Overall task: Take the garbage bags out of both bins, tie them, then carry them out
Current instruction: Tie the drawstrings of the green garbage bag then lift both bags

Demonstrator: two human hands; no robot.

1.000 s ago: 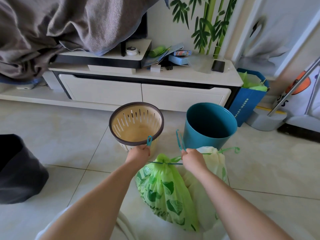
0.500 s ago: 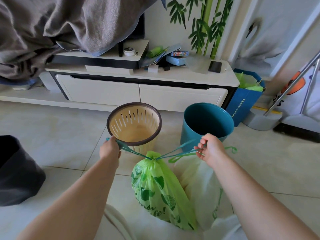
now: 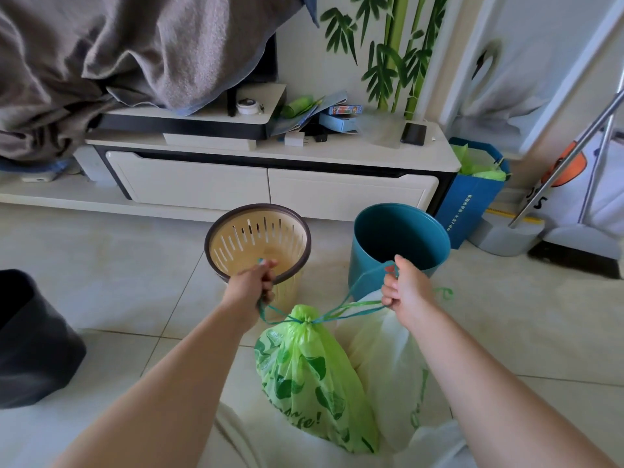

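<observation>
The only view comes from a wide-angle camera on the person's head, facing forward and down at the floor, near enough that both forearms enter from the bottom edge and the left hand and right hand sit just below centre. The slatted bin and blue bin lie mid-frame; the white cabinet crosses the upper half.

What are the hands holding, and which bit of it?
The drawstring of the green bag: the left hand grips one end, the right hand the other.
</observation>
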